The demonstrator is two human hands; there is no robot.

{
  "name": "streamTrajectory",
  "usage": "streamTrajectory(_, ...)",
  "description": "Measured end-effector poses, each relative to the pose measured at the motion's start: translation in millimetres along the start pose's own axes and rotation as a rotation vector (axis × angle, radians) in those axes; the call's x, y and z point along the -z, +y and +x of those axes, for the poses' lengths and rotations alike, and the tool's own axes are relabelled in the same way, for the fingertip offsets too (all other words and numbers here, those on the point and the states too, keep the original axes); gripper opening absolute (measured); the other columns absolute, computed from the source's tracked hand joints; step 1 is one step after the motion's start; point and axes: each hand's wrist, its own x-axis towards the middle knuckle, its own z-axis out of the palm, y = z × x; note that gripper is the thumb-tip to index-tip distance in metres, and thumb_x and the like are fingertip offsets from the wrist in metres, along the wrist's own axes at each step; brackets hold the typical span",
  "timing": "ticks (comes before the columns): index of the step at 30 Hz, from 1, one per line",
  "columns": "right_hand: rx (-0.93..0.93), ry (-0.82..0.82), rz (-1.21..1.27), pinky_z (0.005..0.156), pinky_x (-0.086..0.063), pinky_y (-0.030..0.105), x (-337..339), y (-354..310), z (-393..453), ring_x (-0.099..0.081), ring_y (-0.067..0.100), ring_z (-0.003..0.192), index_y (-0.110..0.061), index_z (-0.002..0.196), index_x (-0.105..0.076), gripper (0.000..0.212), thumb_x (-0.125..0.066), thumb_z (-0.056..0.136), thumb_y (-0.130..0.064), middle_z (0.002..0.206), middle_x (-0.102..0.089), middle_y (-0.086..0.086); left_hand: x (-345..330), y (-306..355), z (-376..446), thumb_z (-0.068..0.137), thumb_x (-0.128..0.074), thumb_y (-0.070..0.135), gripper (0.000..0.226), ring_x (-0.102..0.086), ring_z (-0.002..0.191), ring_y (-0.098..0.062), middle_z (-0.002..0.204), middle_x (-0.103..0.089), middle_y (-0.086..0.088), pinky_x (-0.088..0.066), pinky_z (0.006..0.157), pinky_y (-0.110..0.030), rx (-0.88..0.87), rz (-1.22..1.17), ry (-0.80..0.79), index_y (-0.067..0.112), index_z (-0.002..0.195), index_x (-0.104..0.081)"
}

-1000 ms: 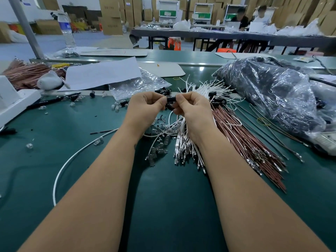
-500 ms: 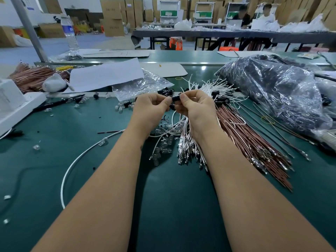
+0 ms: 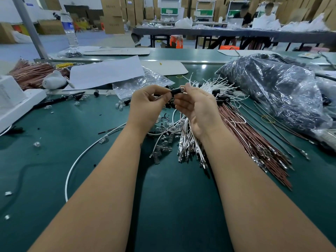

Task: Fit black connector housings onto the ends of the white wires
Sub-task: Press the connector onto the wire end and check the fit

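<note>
A small black connector housing [image 3: 176, 91] is pinched between the fingertips of both hands, held above the table. My left hand [image 3: 147, 106] grips its left end and my right hand [image 3: 196, 108] holds its right end, palm turned up. Below them lies a bundle of white wires [image 3: 189, 140] with metal terminals, fanning out behind my right hand. Loose black housings [image 3: 221, 99] lie among the wire tips. Whether a wire sits in the held housing is hidden by my fingers.
Brown wires [image 3: 254, 140] lie to the right, next to a large plastic bag of black parts [image 3: 280, 91]. Clear plastic pieces [image 3: 161, 148] are scattered in the middle. A long white cable [image 3: 72, 168] curves at left. A white box [image 3: 16, 104], paper [image 3: 107, 71] and a clear bag [image 3: 141, 84] lie behind.
My hands have risen a little and my right palm has turned upward. The black housing now shows more plainly between the fingertips.
</note>
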Motion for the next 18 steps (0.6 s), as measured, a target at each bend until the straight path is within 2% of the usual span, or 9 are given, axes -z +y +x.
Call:
streamTrajectory(2,0.027,0.017,-0.088,0.064,-0.055,0.024,-1.3,1.2,-0.4,-0.062,0.015,0.063,-0.009,0.083,-0.065,0.009,-0.064,0.091,-0.011,0.071,-0.067,0.006,-1.4,1.9,-1.1,0.084,-0.071,0.001,0.008,-0.043,0.04,0.002,0.047,-0.055,0.016,-0.036,0.05,-0.009,-0.035,-0.01,0.002,0.007,0.089,-0.071)
streamTrajectory(4,0.084,0.064,-0.164,0.063,-0.053,0.022,-1.8,3.2,0.1,-0.062,0.013,0.062,-0.01,0.081,-0.065,0.009,-0.065,0.09,-0.006,0.072,-0.066,0.006,-3.1,3.7,-3.6,0.082,-0.072,-0.001,0.012,-0.05,0.045,0.005,0.058,-0.062,0.011,-0.039,0.054,-0.007,-0.083,-0.01,-0.004,0.005,0.092,-0.071)
streamTrajectory(6,0.154,0.099,-0.198,0.064,-0.052,0.02,-2.2,4.7,0.5,-0.062,0.011,0.062,-0.01,0.082,-0.064,0.011,-0.063,0.09,-0.002,0.074,-0.065,0.005,-4.4,3.3,-4.9,0.082,-0.072,-0.002,0.012,-0.048,0.043,0.006,0.057,-0.06,0.013,-0.035,0.052,-0.004,-0.105,-0.001,-0.012,0.003,0.093,-0.071)
streamTrajectory(8,0.2,0.104,-0.189,0.065,-0.052,0.018,-2.3,5.5,0.6,-0.063,0.009,0.064,-0.009,0.085,-0.064,0.012,-0.061,0.091,0.001,0.076,-0.065,0.005,-4.6,1.2,-3.8,0.084,-0.071,0.003,0.01,-0.042,0.043,0.002,0.052,-0.059,0.016,-0.034,0.049,-0.008,-0.092,0.025,-0.01,0.007,0.094,-0.072)
streamTrajectory(11,0.22,0.118,-0.172,0.067,-0.053,0.018,-1.3,5.0,0.6,-0.063,0.008,0.064,-0.009,0.088,-0.064,0.011,-0.059,0.092,0.0,0.077,-0.065,0.005,-3.6,-2.7,-2.2,0.088,-0.068,0.011,0.009,-0.051,0.058,-0.01,0.07,-0.067,0.0,-0.045,0.057,-0.022,-0.103,0.107,-0.004,0.015,0.096,-0.072)
streamTrajectory(14,0.223,0.149,-0.11,0.072,-0.056,0.02,-1.6,1.8,0.0,-0.064,0.008,0.065,-0.007,0.089,-0.063,0.012,-0.057,0.093,0.002,0.078,-0.065,0.004,-0.9,-6.0,-2.5,0.093,-0.063,0.018,0.013,-0.054,0.062,-0.008,0.073,-0.066,0.004,-0.044,0.06,-0.023,-0.19,0.302,0.028,0.013,0.099,-0.073)
streamTrajectory(18,0.23,0.245,0.029,0.077,-0.056,0.024,0.8,-4.9,-3.1,-0.064,0.011,0.069,-0.007,0.087,-0.064,0.008,-0.063,0.089,0.0,0.078,-0.066,0.003,9.6,-5.4,-3.7,0.096,-0.056,0.026,0.019,-0.057,0.067,-0.016,0.079,-0.07,0.004,-0.043,0.058,-0.025,-0.306,0.665,0.083,0.019,0.101,-0.073)
